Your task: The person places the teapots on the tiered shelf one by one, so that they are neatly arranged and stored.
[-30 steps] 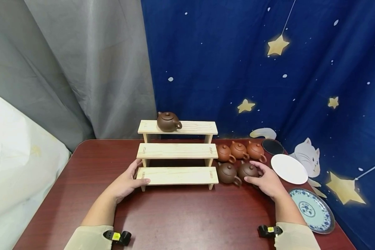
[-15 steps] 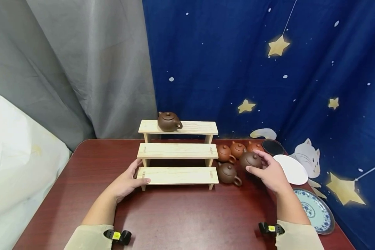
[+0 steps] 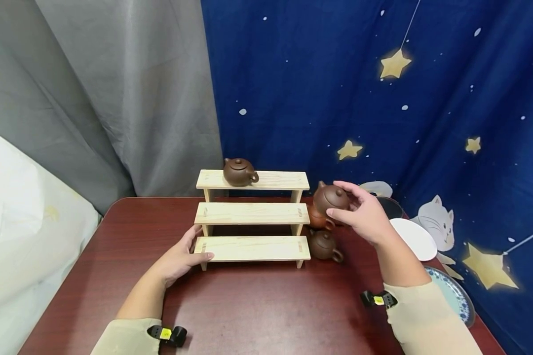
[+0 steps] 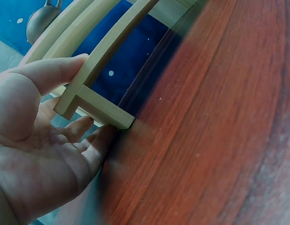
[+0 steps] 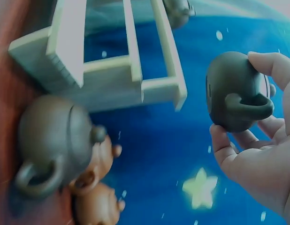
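With the left hand [image 3: 177, 259], at 8 o'clock from the middle of the wooden stand [image 3: 252, 214] in the head view, pinches the 9 o'clock end of the lowest board [image 3: 253, 248], thumb on top, other fingers bent below and beside it. With the right hand [image 3: 366, 215], at 3 o'clock, grips a dark brown teapot [image 3: 329, 198], spread just wide enough to span its body between thumb and fingers. Holds it upright, lidded and off the desk [image 3: 248, 305], between 2 and 3 o'clock from the stand, spout toward 11. Toward 4 o'clock, a blue-patterned plate [image 3: 458, 297], partly behind the forearm. Also toward 4, just beside the stand, a second dark teapot [image 3: 323, 245], handle toward 4. At 3 o'clock, a white plate [image 3: 415, 239], an orange-brown teapot [image 3: 318, 220] partly behind the raised one, and, farther back, a black dish [image 3: 391, 208]. On the top board, between 11 and 12, another dark teapot [image 3: 238, 172]. Beyond, a grey curtain [image 3: 164, 93] toward 11 and a starry blue curtain [image 3: 320, 84] toward 1.
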Action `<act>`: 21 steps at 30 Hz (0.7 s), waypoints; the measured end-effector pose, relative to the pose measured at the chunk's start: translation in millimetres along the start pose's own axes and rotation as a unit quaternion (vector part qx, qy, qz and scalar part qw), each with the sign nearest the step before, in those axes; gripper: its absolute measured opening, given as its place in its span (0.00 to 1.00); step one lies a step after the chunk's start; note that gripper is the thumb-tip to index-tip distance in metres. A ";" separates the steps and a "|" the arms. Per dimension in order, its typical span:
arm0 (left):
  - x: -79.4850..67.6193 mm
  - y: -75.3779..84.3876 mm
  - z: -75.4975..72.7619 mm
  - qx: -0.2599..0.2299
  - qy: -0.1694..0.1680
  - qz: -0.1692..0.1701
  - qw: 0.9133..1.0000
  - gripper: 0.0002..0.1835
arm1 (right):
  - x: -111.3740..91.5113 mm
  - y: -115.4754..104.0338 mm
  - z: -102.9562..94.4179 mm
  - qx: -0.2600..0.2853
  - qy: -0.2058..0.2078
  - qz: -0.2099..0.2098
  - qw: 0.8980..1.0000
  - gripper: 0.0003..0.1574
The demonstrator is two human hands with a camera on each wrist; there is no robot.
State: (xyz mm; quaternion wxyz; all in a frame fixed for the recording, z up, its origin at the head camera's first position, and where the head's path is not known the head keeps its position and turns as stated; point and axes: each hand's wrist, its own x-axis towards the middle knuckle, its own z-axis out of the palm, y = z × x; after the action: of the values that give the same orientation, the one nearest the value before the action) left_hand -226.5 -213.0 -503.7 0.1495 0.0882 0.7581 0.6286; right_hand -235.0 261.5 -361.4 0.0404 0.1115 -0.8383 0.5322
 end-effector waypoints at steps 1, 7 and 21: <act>0.1 0.1 0.0 0.000 -0.001 0.001 1.000 0.61 | 4.7 -4.7 2.9 0.010 -0.006 -0.004 1.000 0.47; -0.2 0.7 0.4 0.005 0.000 0.002 1.000 0.61 | 34.3 -24.6 19.5 0.009 -0.038 -0.012 0.999 0.47; -1.6 2.1 -0.2 0.021 0.001 0.002 1.000 0.61 | 100.8 -47.1 56.6 -0.025 -0.056 0.008 0.998 0.50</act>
State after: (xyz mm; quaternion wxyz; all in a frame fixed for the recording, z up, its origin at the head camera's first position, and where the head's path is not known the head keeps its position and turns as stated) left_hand -225.2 -213.2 -501.4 0.1456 0.0916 0.7712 0.6129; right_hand -319.3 176.7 -325.3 -0.0081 0.1337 -0.8528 0.5047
